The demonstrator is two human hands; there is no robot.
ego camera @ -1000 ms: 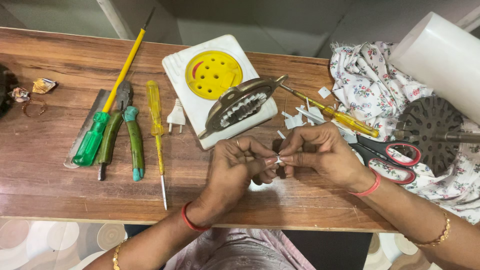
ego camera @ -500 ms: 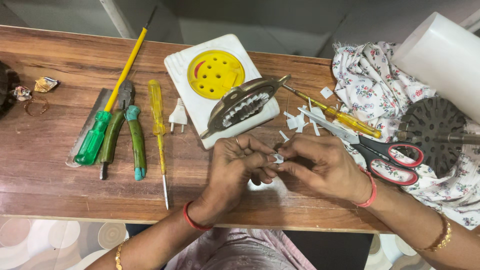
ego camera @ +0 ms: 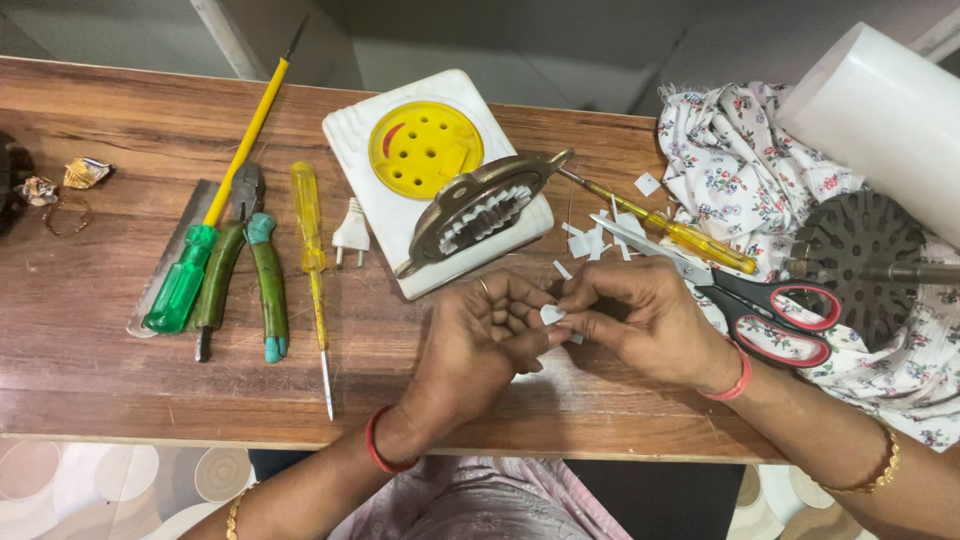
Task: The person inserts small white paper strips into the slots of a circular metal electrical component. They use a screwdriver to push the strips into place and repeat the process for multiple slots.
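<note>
My left hand point(ego camera: 480, 345) and my right hand point(ego camera: 640, 320) meet over the wooden table point(ego camera: 90, 370), just in front of a white square device with a yellow perforated disc point(ego camera: 425, 150). Between their fingertips they pinch a small white piece point(ego camera: 551, 314); its exact shape is partly hidden by the fingers. A brown oval metal part with white teeth point(ego camera: 480, 212) lies tilted on the white device, right behind my hands. Several small white scraps point(ego camera: 590, 240) lie scattered behind my right hand.
On the left lie a long yellow-shafted green-handled screwdriver point(ego camera: 215, 210), green-handled pliers point(ego camera: 250, 270), a yellow screwdriver point(ego camera: 312, 260) and a white two-pin plug point(ego camera: 351, 235). To the right are another yellow screwdriver point(ego camera: 690, 238), red-handled scissors point(ego camera: 775, 310), floral cloth point(ego camera: 740, 170), a dark perforated disc point(ego camera: 860, 260) and a white cylinder point(ego camera: 880, 110).
My hands stayed together at the same spot; the fingers shifted slightly around the small white piece. Nothing else on the table moved.
</note>
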